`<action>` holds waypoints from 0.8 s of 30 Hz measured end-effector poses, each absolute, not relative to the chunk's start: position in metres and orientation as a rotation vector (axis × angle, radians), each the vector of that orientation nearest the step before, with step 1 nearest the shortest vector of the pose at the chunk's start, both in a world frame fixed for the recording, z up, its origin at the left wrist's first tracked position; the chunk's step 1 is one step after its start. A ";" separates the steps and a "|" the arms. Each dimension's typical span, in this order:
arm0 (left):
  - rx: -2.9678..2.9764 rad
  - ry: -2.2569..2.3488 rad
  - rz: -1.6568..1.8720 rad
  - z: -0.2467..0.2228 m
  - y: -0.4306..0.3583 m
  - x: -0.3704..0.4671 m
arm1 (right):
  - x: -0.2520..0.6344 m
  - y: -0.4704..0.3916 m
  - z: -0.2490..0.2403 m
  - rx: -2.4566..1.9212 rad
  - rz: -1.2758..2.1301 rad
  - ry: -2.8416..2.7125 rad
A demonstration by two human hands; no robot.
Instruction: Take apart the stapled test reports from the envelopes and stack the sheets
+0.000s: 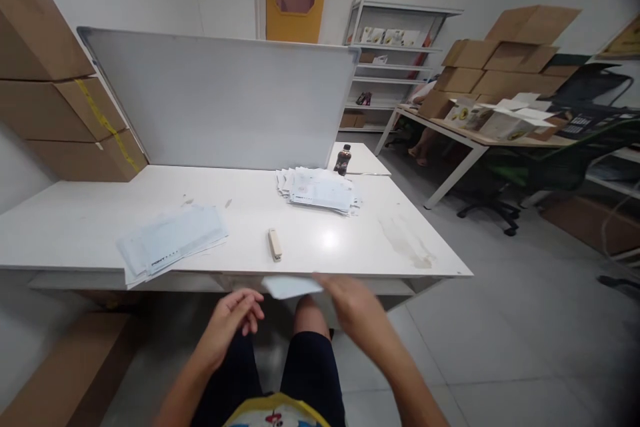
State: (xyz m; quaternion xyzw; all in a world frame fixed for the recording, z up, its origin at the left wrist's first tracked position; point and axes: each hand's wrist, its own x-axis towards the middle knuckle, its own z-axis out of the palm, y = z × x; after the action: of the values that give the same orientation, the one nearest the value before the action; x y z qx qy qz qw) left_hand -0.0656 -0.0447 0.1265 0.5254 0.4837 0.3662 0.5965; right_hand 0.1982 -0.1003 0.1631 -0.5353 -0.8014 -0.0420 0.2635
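Below the front edge of the white table, my right hand [347, 303] holds a pale sheet of paper [291, 287] by its right end. To the left of that sheet is my left hand [235, 315], its fingers loosely curled and apart with nothing in them. A cream stapler [275, 245] lies near the table's front edge. One fanned stack of printed papers [175, 240] rests on the left part of the table, and another stack [323, 191] sits farther back, right of centre.
A whiteboard [225, 103] stands along the table's back, beside stacked cartons [60, 100]. A dark bottle [343, 160] is behind the right stack. Farther right are a table [465, 135] with boxes and an office chair [560, 160]; a person's legs show behind it.
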 end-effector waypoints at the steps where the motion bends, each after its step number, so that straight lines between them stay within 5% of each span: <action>1: 1.394 1.230 0.888 0.125 -0.030 -0.079 | 0.210 -0.093 0.174 -1.468 -0.284 -2.066; 7: 2.390 2.038 0.829 0.087 0.075 -0.186 | 0.272 0.012 0.190 -1.468 -0.898 -1.466; 15: 2.846 1.787 0.572 0.034 0.068 -0.230 | 0.269 0.146 0.073 -2.096 -0.158 -1.759; 20: 2.887 1.632 0.583 0.043 0.050 -0.233 | 0.257 0.103 0.028 -2.180 -0.089 -1.744; 24: 2.661 1.963 0.465 0.057 0.054 -0.237 | 0.250 0.032 0.012 -2.252 0.041 -1.800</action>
State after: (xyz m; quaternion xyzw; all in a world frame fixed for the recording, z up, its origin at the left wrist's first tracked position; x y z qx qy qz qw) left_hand -0.2372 0.0539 0.0571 0.7931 0.5849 0.1385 -0.0987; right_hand 0.2504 0.0318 0.0123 -0.7745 -0.6192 0.0139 0.1288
